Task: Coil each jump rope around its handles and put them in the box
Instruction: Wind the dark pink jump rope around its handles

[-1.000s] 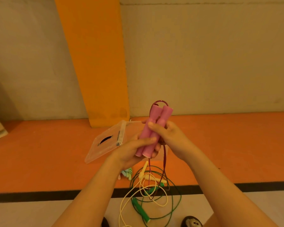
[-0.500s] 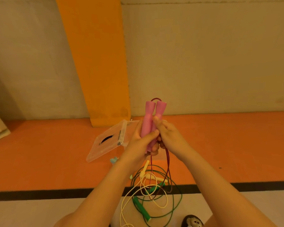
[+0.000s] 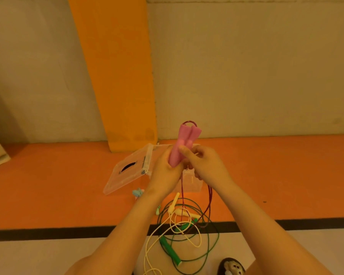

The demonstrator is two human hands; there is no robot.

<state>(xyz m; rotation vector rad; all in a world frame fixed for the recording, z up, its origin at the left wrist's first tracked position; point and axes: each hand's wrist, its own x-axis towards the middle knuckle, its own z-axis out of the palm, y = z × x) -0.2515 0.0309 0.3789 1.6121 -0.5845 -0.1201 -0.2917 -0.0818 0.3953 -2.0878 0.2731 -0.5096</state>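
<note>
The pink handles (image 3: 185,135) aslant rightward, the red rope (image 3: 210,195) farther right.

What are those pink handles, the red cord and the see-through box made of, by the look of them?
The pink handles look like soft foam: matte, no shine. The red cord is thin and smooth, likely plastic-coated, hanging in easy curves. The box lid is clear rigid plastic; the orange floor shows through it.

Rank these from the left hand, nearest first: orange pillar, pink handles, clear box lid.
1. Pink handles, gripped in the left hand itself.
2. Clear box lid, lying just left of it.
3. Orange pillar, farther back, beyond the lid.
</note>
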